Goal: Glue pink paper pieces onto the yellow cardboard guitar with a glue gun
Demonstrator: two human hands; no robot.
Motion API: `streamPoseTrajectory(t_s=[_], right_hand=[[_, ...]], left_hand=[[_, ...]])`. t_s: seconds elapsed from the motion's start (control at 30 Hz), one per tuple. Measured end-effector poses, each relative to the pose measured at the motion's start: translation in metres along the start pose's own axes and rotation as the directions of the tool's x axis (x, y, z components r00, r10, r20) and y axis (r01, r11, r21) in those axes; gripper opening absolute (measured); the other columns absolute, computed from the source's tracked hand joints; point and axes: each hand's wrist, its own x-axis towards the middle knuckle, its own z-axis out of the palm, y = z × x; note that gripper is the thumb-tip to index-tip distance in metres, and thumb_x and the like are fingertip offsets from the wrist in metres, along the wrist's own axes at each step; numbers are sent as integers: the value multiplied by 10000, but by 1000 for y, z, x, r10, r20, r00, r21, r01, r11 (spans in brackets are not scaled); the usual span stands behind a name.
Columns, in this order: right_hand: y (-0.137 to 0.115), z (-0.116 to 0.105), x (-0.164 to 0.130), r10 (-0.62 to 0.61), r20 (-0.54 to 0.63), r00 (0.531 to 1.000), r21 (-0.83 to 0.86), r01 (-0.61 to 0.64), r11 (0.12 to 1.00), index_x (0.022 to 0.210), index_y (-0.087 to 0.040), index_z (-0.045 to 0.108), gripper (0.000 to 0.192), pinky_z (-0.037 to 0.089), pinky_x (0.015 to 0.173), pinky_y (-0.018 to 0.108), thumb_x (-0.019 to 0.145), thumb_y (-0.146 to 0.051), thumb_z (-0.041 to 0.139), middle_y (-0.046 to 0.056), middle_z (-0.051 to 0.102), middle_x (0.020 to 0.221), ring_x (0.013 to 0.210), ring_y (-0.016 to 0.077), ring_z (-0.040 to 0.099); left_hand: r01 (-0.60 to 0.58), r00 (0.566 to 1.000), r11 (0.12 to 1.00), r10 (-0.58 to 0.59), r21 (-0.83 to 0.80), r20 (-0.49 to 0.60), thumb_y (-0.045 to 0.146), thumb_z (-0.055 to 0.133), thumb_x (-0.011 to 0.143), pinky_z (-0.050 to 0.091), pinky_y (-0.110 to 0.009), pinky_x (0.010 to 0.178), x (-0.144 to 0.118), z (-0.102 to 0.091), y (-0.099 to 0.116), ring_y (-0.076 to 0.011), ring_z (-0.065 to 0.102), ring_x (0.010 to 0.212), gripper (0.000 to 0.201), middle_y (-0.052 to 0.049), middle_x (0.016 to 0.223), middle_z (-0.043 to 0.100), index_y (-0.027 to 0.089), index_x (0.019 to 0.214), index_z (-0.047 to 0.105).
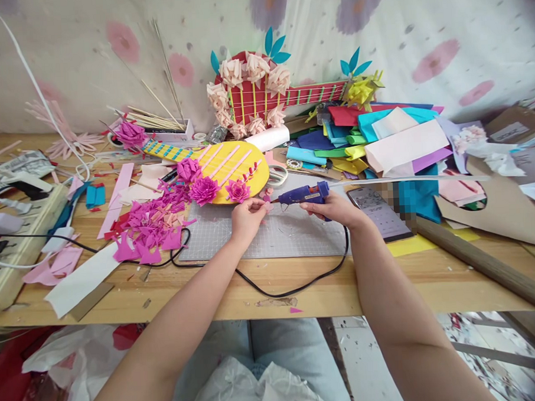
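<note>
- R hand (336, 209): fingers wrapped round blue glue gun (303, 193), nozzle aimed left.
- L hand (247, 216): fingertips pinching small pink foam piece (268, 206), just beside nozzle tip, over grey cutting mat (278, 235).
- Yellow foam guitar (230, 166) just behind.

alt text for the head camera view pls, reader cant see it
A person's right hand holds a blue glue gun with its tip at a small pink piece pinched in the left hand, above a grey cutting mat. Behind lie a yellow paper guitar with magenta flowers and stacked coloured sheets.
</note>
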Motion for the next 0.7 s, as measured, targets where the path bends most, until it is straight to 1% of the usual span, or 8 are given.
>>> streamPoseTrajectory(t_s=[0.33,0.7], right_hand=[[-3,1,-1,-19,9,1000,11,19,1000,677,-165,534,475,318,418,225,642,-623,655,-28,477,539,446,65,392],[-6,3,-1,-7,-6,1000,20,7,1000,712,-162,556,494,313,427,231,623,-636,661,-36,456,500,452,75,390]], left_hand=[[5,1000,1000,-5,-6,-4,291,673,655,499,-205,437,-1,0,1,-157,645,652,149,-34,669,660,159,711,632],[7,1000,1000,-7,-6,7,291,679,654,490,-205,439,0,0,0,-146,631,622,150,-32,653,652,159,711,636]])
